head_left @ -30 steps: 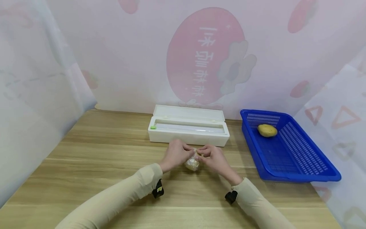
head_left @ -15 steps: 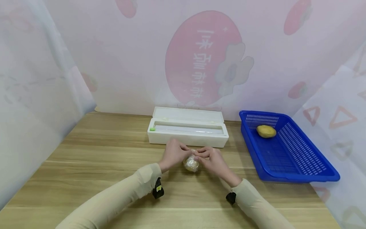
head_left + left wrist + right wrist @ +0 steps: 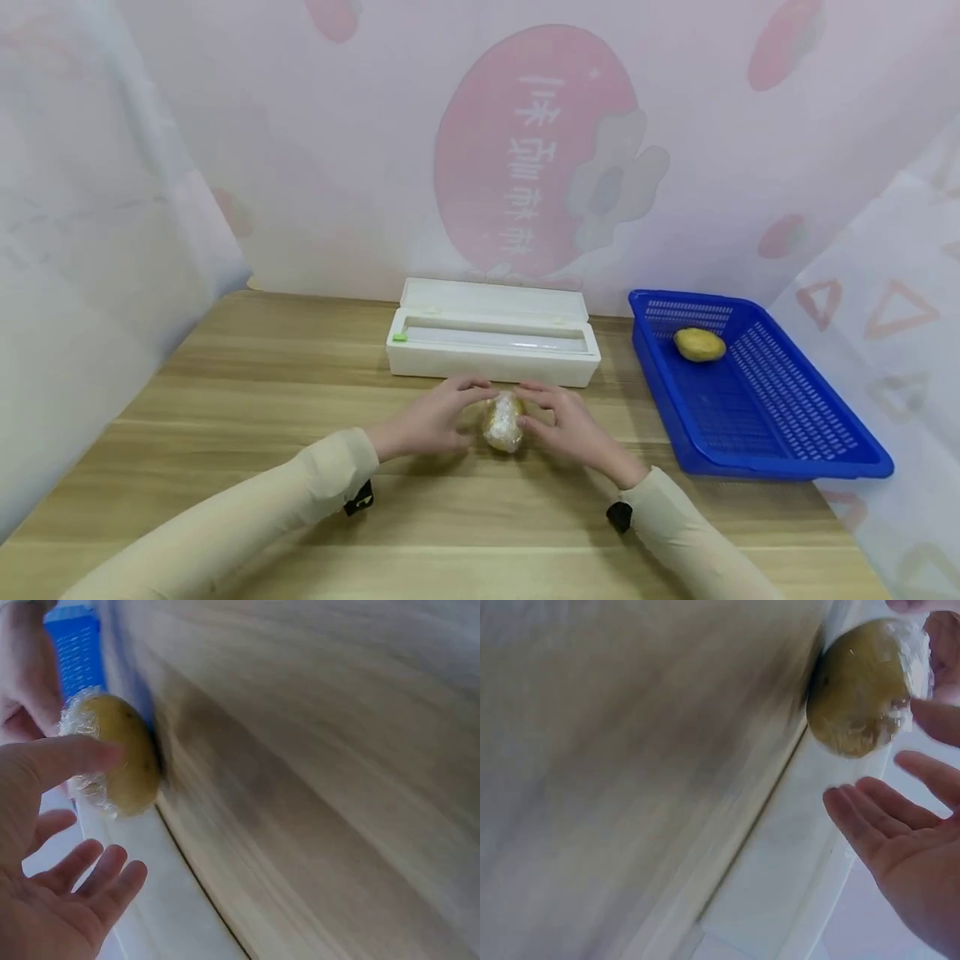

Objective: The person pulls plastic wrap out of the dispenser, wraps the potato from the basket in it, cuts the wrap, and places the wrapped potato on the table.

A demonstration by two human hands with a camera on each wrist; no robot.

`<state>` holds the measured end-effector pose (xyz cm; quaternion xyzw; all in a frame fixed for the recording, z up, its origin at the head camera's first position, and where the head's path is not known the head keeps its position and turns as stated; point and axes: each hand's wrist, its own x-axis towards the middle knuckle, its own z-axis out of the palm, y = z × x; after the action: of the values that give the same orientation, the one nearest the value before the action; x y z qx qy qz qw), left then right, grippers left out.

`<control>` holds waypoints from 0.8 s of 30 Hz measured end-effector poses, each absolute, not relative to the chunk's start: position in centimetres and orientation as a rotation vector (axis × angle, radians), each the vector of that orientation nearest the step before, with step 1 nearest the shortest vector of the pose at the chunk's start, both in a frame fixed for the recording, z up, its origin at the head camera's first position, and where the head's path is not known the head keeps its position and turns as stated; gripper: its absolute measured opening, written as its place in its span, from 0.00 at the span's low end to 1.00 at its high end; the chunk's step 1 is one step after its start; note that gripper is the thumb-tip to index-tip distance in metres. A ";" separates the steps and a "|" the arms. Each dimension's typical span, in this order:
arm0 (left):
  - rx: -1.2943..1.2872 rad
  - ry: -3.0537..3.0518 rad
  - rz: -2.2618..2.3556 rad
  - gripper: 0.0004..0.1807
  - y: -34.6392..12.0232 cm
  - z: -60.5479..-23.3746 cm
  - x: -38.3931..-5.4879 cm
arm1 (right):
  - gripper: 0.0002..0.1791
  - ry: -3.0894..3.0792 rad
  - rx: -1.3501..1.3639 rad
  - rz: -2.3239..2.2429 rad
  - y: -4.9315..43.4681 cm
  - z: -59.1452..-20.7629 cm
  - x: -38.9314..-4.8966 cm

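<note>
A yellow potato [image 3: 503, 425] lies on the wooden table, with crumpled clear cling film bunched over its top. To its left, my left hand [image 3: 435, 417] is spread with fingers apart. In the left wrist view its thumb overlaps the potato [image 3: 133, 757]; whether it touches is unclear. My right hand [image 3: 566, 425] sits close on the right side, fingers loosely bent and parted. The right wrist view shows that thumb at the film on the potato [image 3: 859, 682], with the other fingers off it. Neither hand grips the potato.
Behind the hands stands a white cling film box [image 3: 487, 364], lid raised, a roll [image 3: 495, 339] inside and a green slider [image 3: 400, 337] at its left. At right is a blue plastic basket [image 3: 772, 465] holding another potato [image 3: 699, 344]. A printed cloth hangs behind the table.
Both hands pinched the film above the potato earlier; now they have let go. My left hand has moved left and opened out, and the right fingers have parted. The potato stays in place.
</note>
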<state>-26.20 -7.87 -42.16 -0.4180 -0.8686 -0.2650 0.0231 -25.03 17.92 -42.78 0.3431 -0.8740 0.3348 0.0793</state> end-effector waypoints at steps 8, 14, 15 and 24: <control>-1.278 -2.671 -0.672 0.44 -6.7 -42.9 -25.8 | 0.37 -2.552 1.254 0.824 18.8 -42.5 -24.3; -1.189 -2.662 -0.729 0.39 -6.0 -42.9 -25.8 | 0.48 -2.656 1.279 0.738 17.7 -42.7 -24.4; -1.180 -2.665 -0.756 0.39 -5.9 -42.8 -25.8 | 0.47 -2.644 1.272 0.740 17.6 -42.7 -24.5; -1.084 -2.683 -1.284 0.24 -5.9 -42.7 -26.6 | 0.26 -2.446 1.114 1.246 17.4 -42.9 -25.4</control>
<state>-26.61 -5.86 -42.68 -0.3423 -0.8475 -0.4055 -0.0119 -25.41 17.40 -42.87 0.3744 -0.8223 0.4190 0.0896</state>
